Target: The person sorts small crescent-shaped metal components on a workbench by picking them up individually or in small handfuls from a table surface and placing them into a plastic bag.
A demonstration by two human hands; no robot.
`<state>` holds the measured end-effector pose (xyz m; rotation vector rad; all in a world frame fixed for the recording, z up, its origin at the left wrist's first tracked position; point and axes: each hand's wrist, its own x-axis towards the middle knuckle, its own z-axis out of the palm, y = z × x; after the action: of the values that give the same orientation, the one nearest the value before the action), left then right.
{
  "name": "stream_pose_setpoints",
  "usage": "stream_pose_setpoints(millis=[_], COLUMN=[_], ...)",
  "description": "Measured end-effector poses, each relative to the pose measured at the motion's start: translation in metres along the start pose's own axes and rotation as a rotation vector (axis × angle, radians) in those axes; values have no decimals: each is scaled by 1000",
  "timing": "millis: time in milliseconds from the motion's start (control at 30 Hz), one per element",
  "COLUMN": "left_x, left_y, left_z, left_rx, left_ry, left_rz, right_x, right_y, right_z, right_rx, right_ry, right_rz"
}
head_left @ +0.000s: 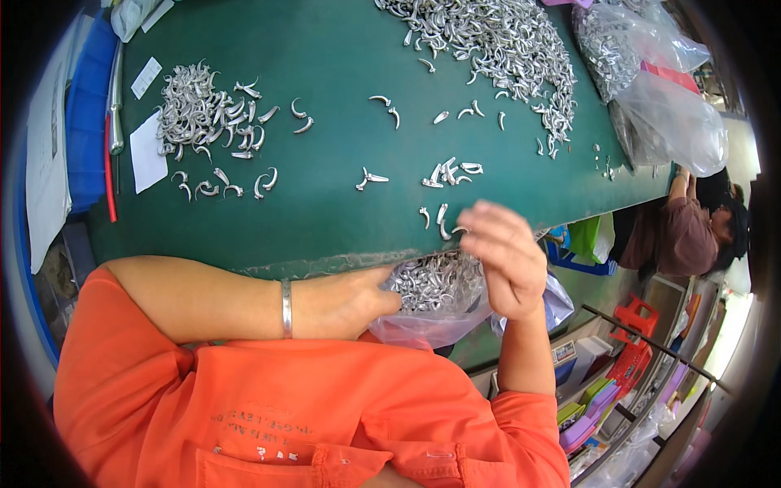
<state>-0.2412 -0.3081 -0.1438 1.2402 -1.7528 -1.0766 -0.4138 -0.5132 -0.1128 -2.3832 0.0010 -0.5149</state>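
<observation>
My left hand (354, 301), with a silver bangle at its wrist, grips the rim of a clear plastic bag (435, 327) below the table's near edge. Small curved silver metal pieces (439, 281) fill the mouth of this bag. My right hand (506, 260) is over the bag's right side at the table edge, fingers stretched and slightly blurred. A few loose curved pieces (442, 220) lie just left of its fingertips, one partly hidden by them. Farther in, a little cluster of pieces (449, 172) rests on the green table (325, 220).
A large heap of pieces (504, 49) spreads over the far right; a smaller pile (195, 110) lies left beside white paper (149, 154). Filled plastic bags (667, 122) stand at the right edge. Another person (683, 228) works beyond. Red stools (633, 321) and shelving are lower right.
</observation>
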Motion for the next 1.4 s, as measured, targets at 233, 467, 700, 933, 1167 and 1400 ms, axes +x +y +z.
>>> stream_pose_setpoints(millis=[233, 467, 700, 933, 1167, 1400], left_x=[-1, 1, 2, -1, -1, 1], left_y=[0, -1, 5, 2, -2, -3], left_z=[-2, 5, -5, -1, 5, -1], left_rx=[-9, 7, -57, -25, -59, -6], left_ry=[-36, 92, -3, -38, -20, -62], left_rz=[-13, 48, -34, -17, -5, -12], right_x=[25, 40, 47, 50, 104, 136], right_y=[5, 17, 1, 17, 22, 23], right_z=[-3, 7, 15, -12, 23, 46], right_rx=[-67, 1, 188, 32, 96, 42], right_ry=[124, 146, -271, -88, -52, -108], right_rz=[24, 145, -47, 80, 191, -42])
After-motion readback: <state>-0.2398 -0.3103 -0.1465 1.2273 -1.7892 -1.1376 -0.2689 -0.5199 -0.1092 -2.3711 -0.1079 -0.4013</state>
